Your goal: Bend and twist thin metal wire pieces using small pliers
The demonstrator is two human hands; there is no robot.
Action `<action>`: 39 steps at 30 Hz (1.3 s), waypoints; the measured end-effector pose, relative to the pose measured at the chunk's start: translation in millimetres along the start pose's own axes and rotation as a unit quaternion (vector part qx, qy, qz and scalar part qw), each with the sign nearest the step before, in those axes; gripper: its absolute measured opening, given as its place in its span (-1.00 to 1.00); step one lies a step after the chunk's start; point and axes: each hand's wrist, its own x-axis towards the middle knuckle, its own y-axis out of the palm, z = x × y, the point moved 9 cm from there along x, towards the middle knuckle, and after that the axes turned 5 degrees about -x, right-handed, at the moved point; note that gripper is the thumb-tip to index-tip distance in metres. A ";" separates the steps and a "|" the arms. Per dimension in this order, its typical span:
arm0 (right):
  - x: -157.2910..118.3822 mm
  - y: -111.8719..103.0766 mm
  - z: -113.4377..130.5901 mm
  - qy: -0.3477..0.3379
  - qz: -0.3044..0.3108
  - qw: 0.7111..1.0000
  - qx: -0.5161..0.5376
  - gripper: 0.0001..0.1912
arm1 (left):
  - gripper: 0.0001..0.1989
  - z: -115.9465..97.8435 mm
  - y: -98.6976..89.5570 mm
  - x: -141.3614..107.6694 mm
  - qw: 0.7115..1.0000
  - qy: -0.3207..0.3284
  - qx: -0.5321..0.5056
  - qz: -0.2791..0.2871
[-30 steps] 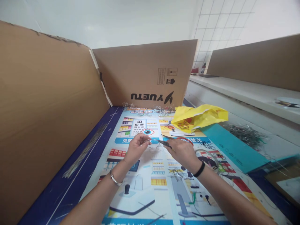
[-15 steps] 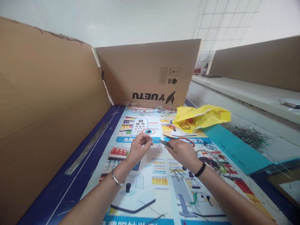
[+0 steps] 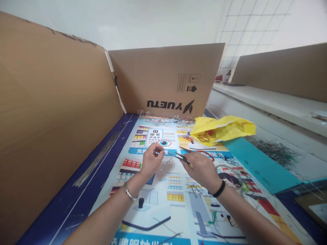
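Note:
My left hand (image 3: 152,160) is closed in a pinch over the printed sheet, its thumb and forefinger on a thin wire (image 3: 166,152) that is hard to see in full. To its right, my right hand (image 3: 203,170) is wrapped round a pair of pliers (image 3: 183,158). Their dark jaws point left toward the pinched fingers and stand slightly apart. Just behind the right hand lies a pair of scissors with red handles (image 3: 208,155), partly covered by that hand.
A yellow bag (image 3: 224,131) lies at the back right, beside a turquoise panel (image 3: 258,163). Tangled wire pieces (image 3: 274,151) lie beyond it. Straight wires (image 3: 98,158) form a bundle at left. Cardboard walls (image 3: 163,80) stand behind and at the left. Loose wire bits (image 3: 195,190) lie near my right wrist.
The pliers' jaws have spread apart near the wire. My left fingers have curled a little more. The whole view has shifted slightly.

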 end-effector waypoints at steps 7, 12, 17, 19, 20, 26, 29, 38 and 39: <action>1.1 -13.4 6.8 0.004 -0.042 0.999 0.012 -0.79 | -0.95 -0.5 7.8 -3.6 1.000 -0.010 0.008 0.016; -2.9 -14.3 21.1 -0.045 -0.064 0.994 0.070 -0.82 | -0.95 -0.5 13.2 -7.6 0.999 -0.045 -0.023 0.021; -10.5 -4.2 46.8 -0.116 -0.036 0.992 0.017 -0.68 | -0.92 0.2 18.4 -12.6 0.994 -0.084 -0.059 0.022; -11.2 1.8 47.7 -0.107 -0.006 0.994 0.006 -0.59 | -0.90 0.8 20.1 -13.7 0.993 -0.094 -0.065 0.027; -11.2 5.6 47.0 -0.100 0.017 0.995 0.004 -0.57 | -0.89 1.2 20.7 -14.1 0.992 -0.099 -0.065 0.030; -10.2 18.5 40.8 -0.067 0.105 0.991 0.038 -0.65 | -0.91 2.9 25.2 -16.5 0.989 -0.129 -0.048 0.055; -8.9 14.9 38.6 -0.068 0.072 0.993 0.063 -0.78 | -0.90 3.7 28.9 -16.9 0.984 -0.142 -0.077 0.070; -6.9 6.4 12.2 -0.009 -0.045 0.979 0.200 -0.86 | -0.86 14.2 42.6 -17.7 0.960 -0.182 -0.165 0.135; -6.0 7.2 8.7 0.007 -0.045 0.975 0.219 -0.88 | -0.86 14.9 43.8 -18.0 0.959 -0.184 -0.162 0.141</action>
